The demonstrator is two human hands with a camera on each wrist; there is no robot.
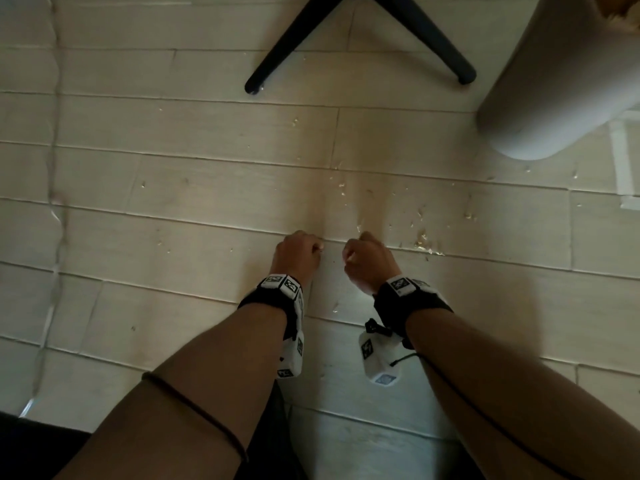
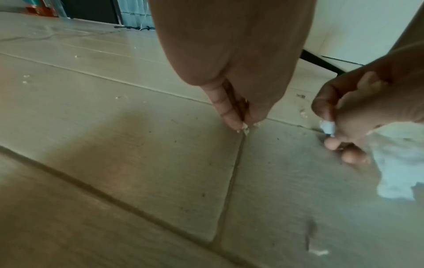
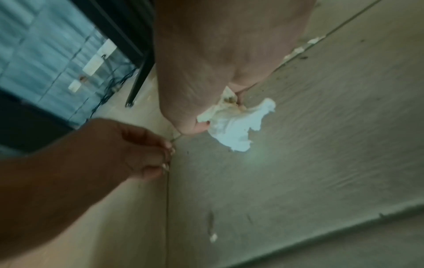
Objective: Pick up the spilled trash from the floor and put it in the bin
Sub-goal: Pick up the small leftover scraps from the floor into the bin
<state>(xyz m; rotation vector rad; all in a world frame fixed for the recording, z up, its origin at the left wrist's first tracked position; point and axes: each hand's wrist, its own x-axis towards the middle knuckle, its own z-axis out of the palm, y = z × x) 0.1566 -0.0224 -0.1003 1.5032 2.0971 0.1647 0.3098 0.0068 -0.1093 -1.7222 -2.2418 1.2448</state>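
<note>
Crumbs litter the floor, most too small and blurred to identify. Only the bin's pale side shows, cut off at the head view's top right corner. The left hand pinches tiny scraps at a plank seam, fingertips touching the floor. The right hand, just beside it, grips a crumpled white tissue hanging below its curled fingers.
</note>
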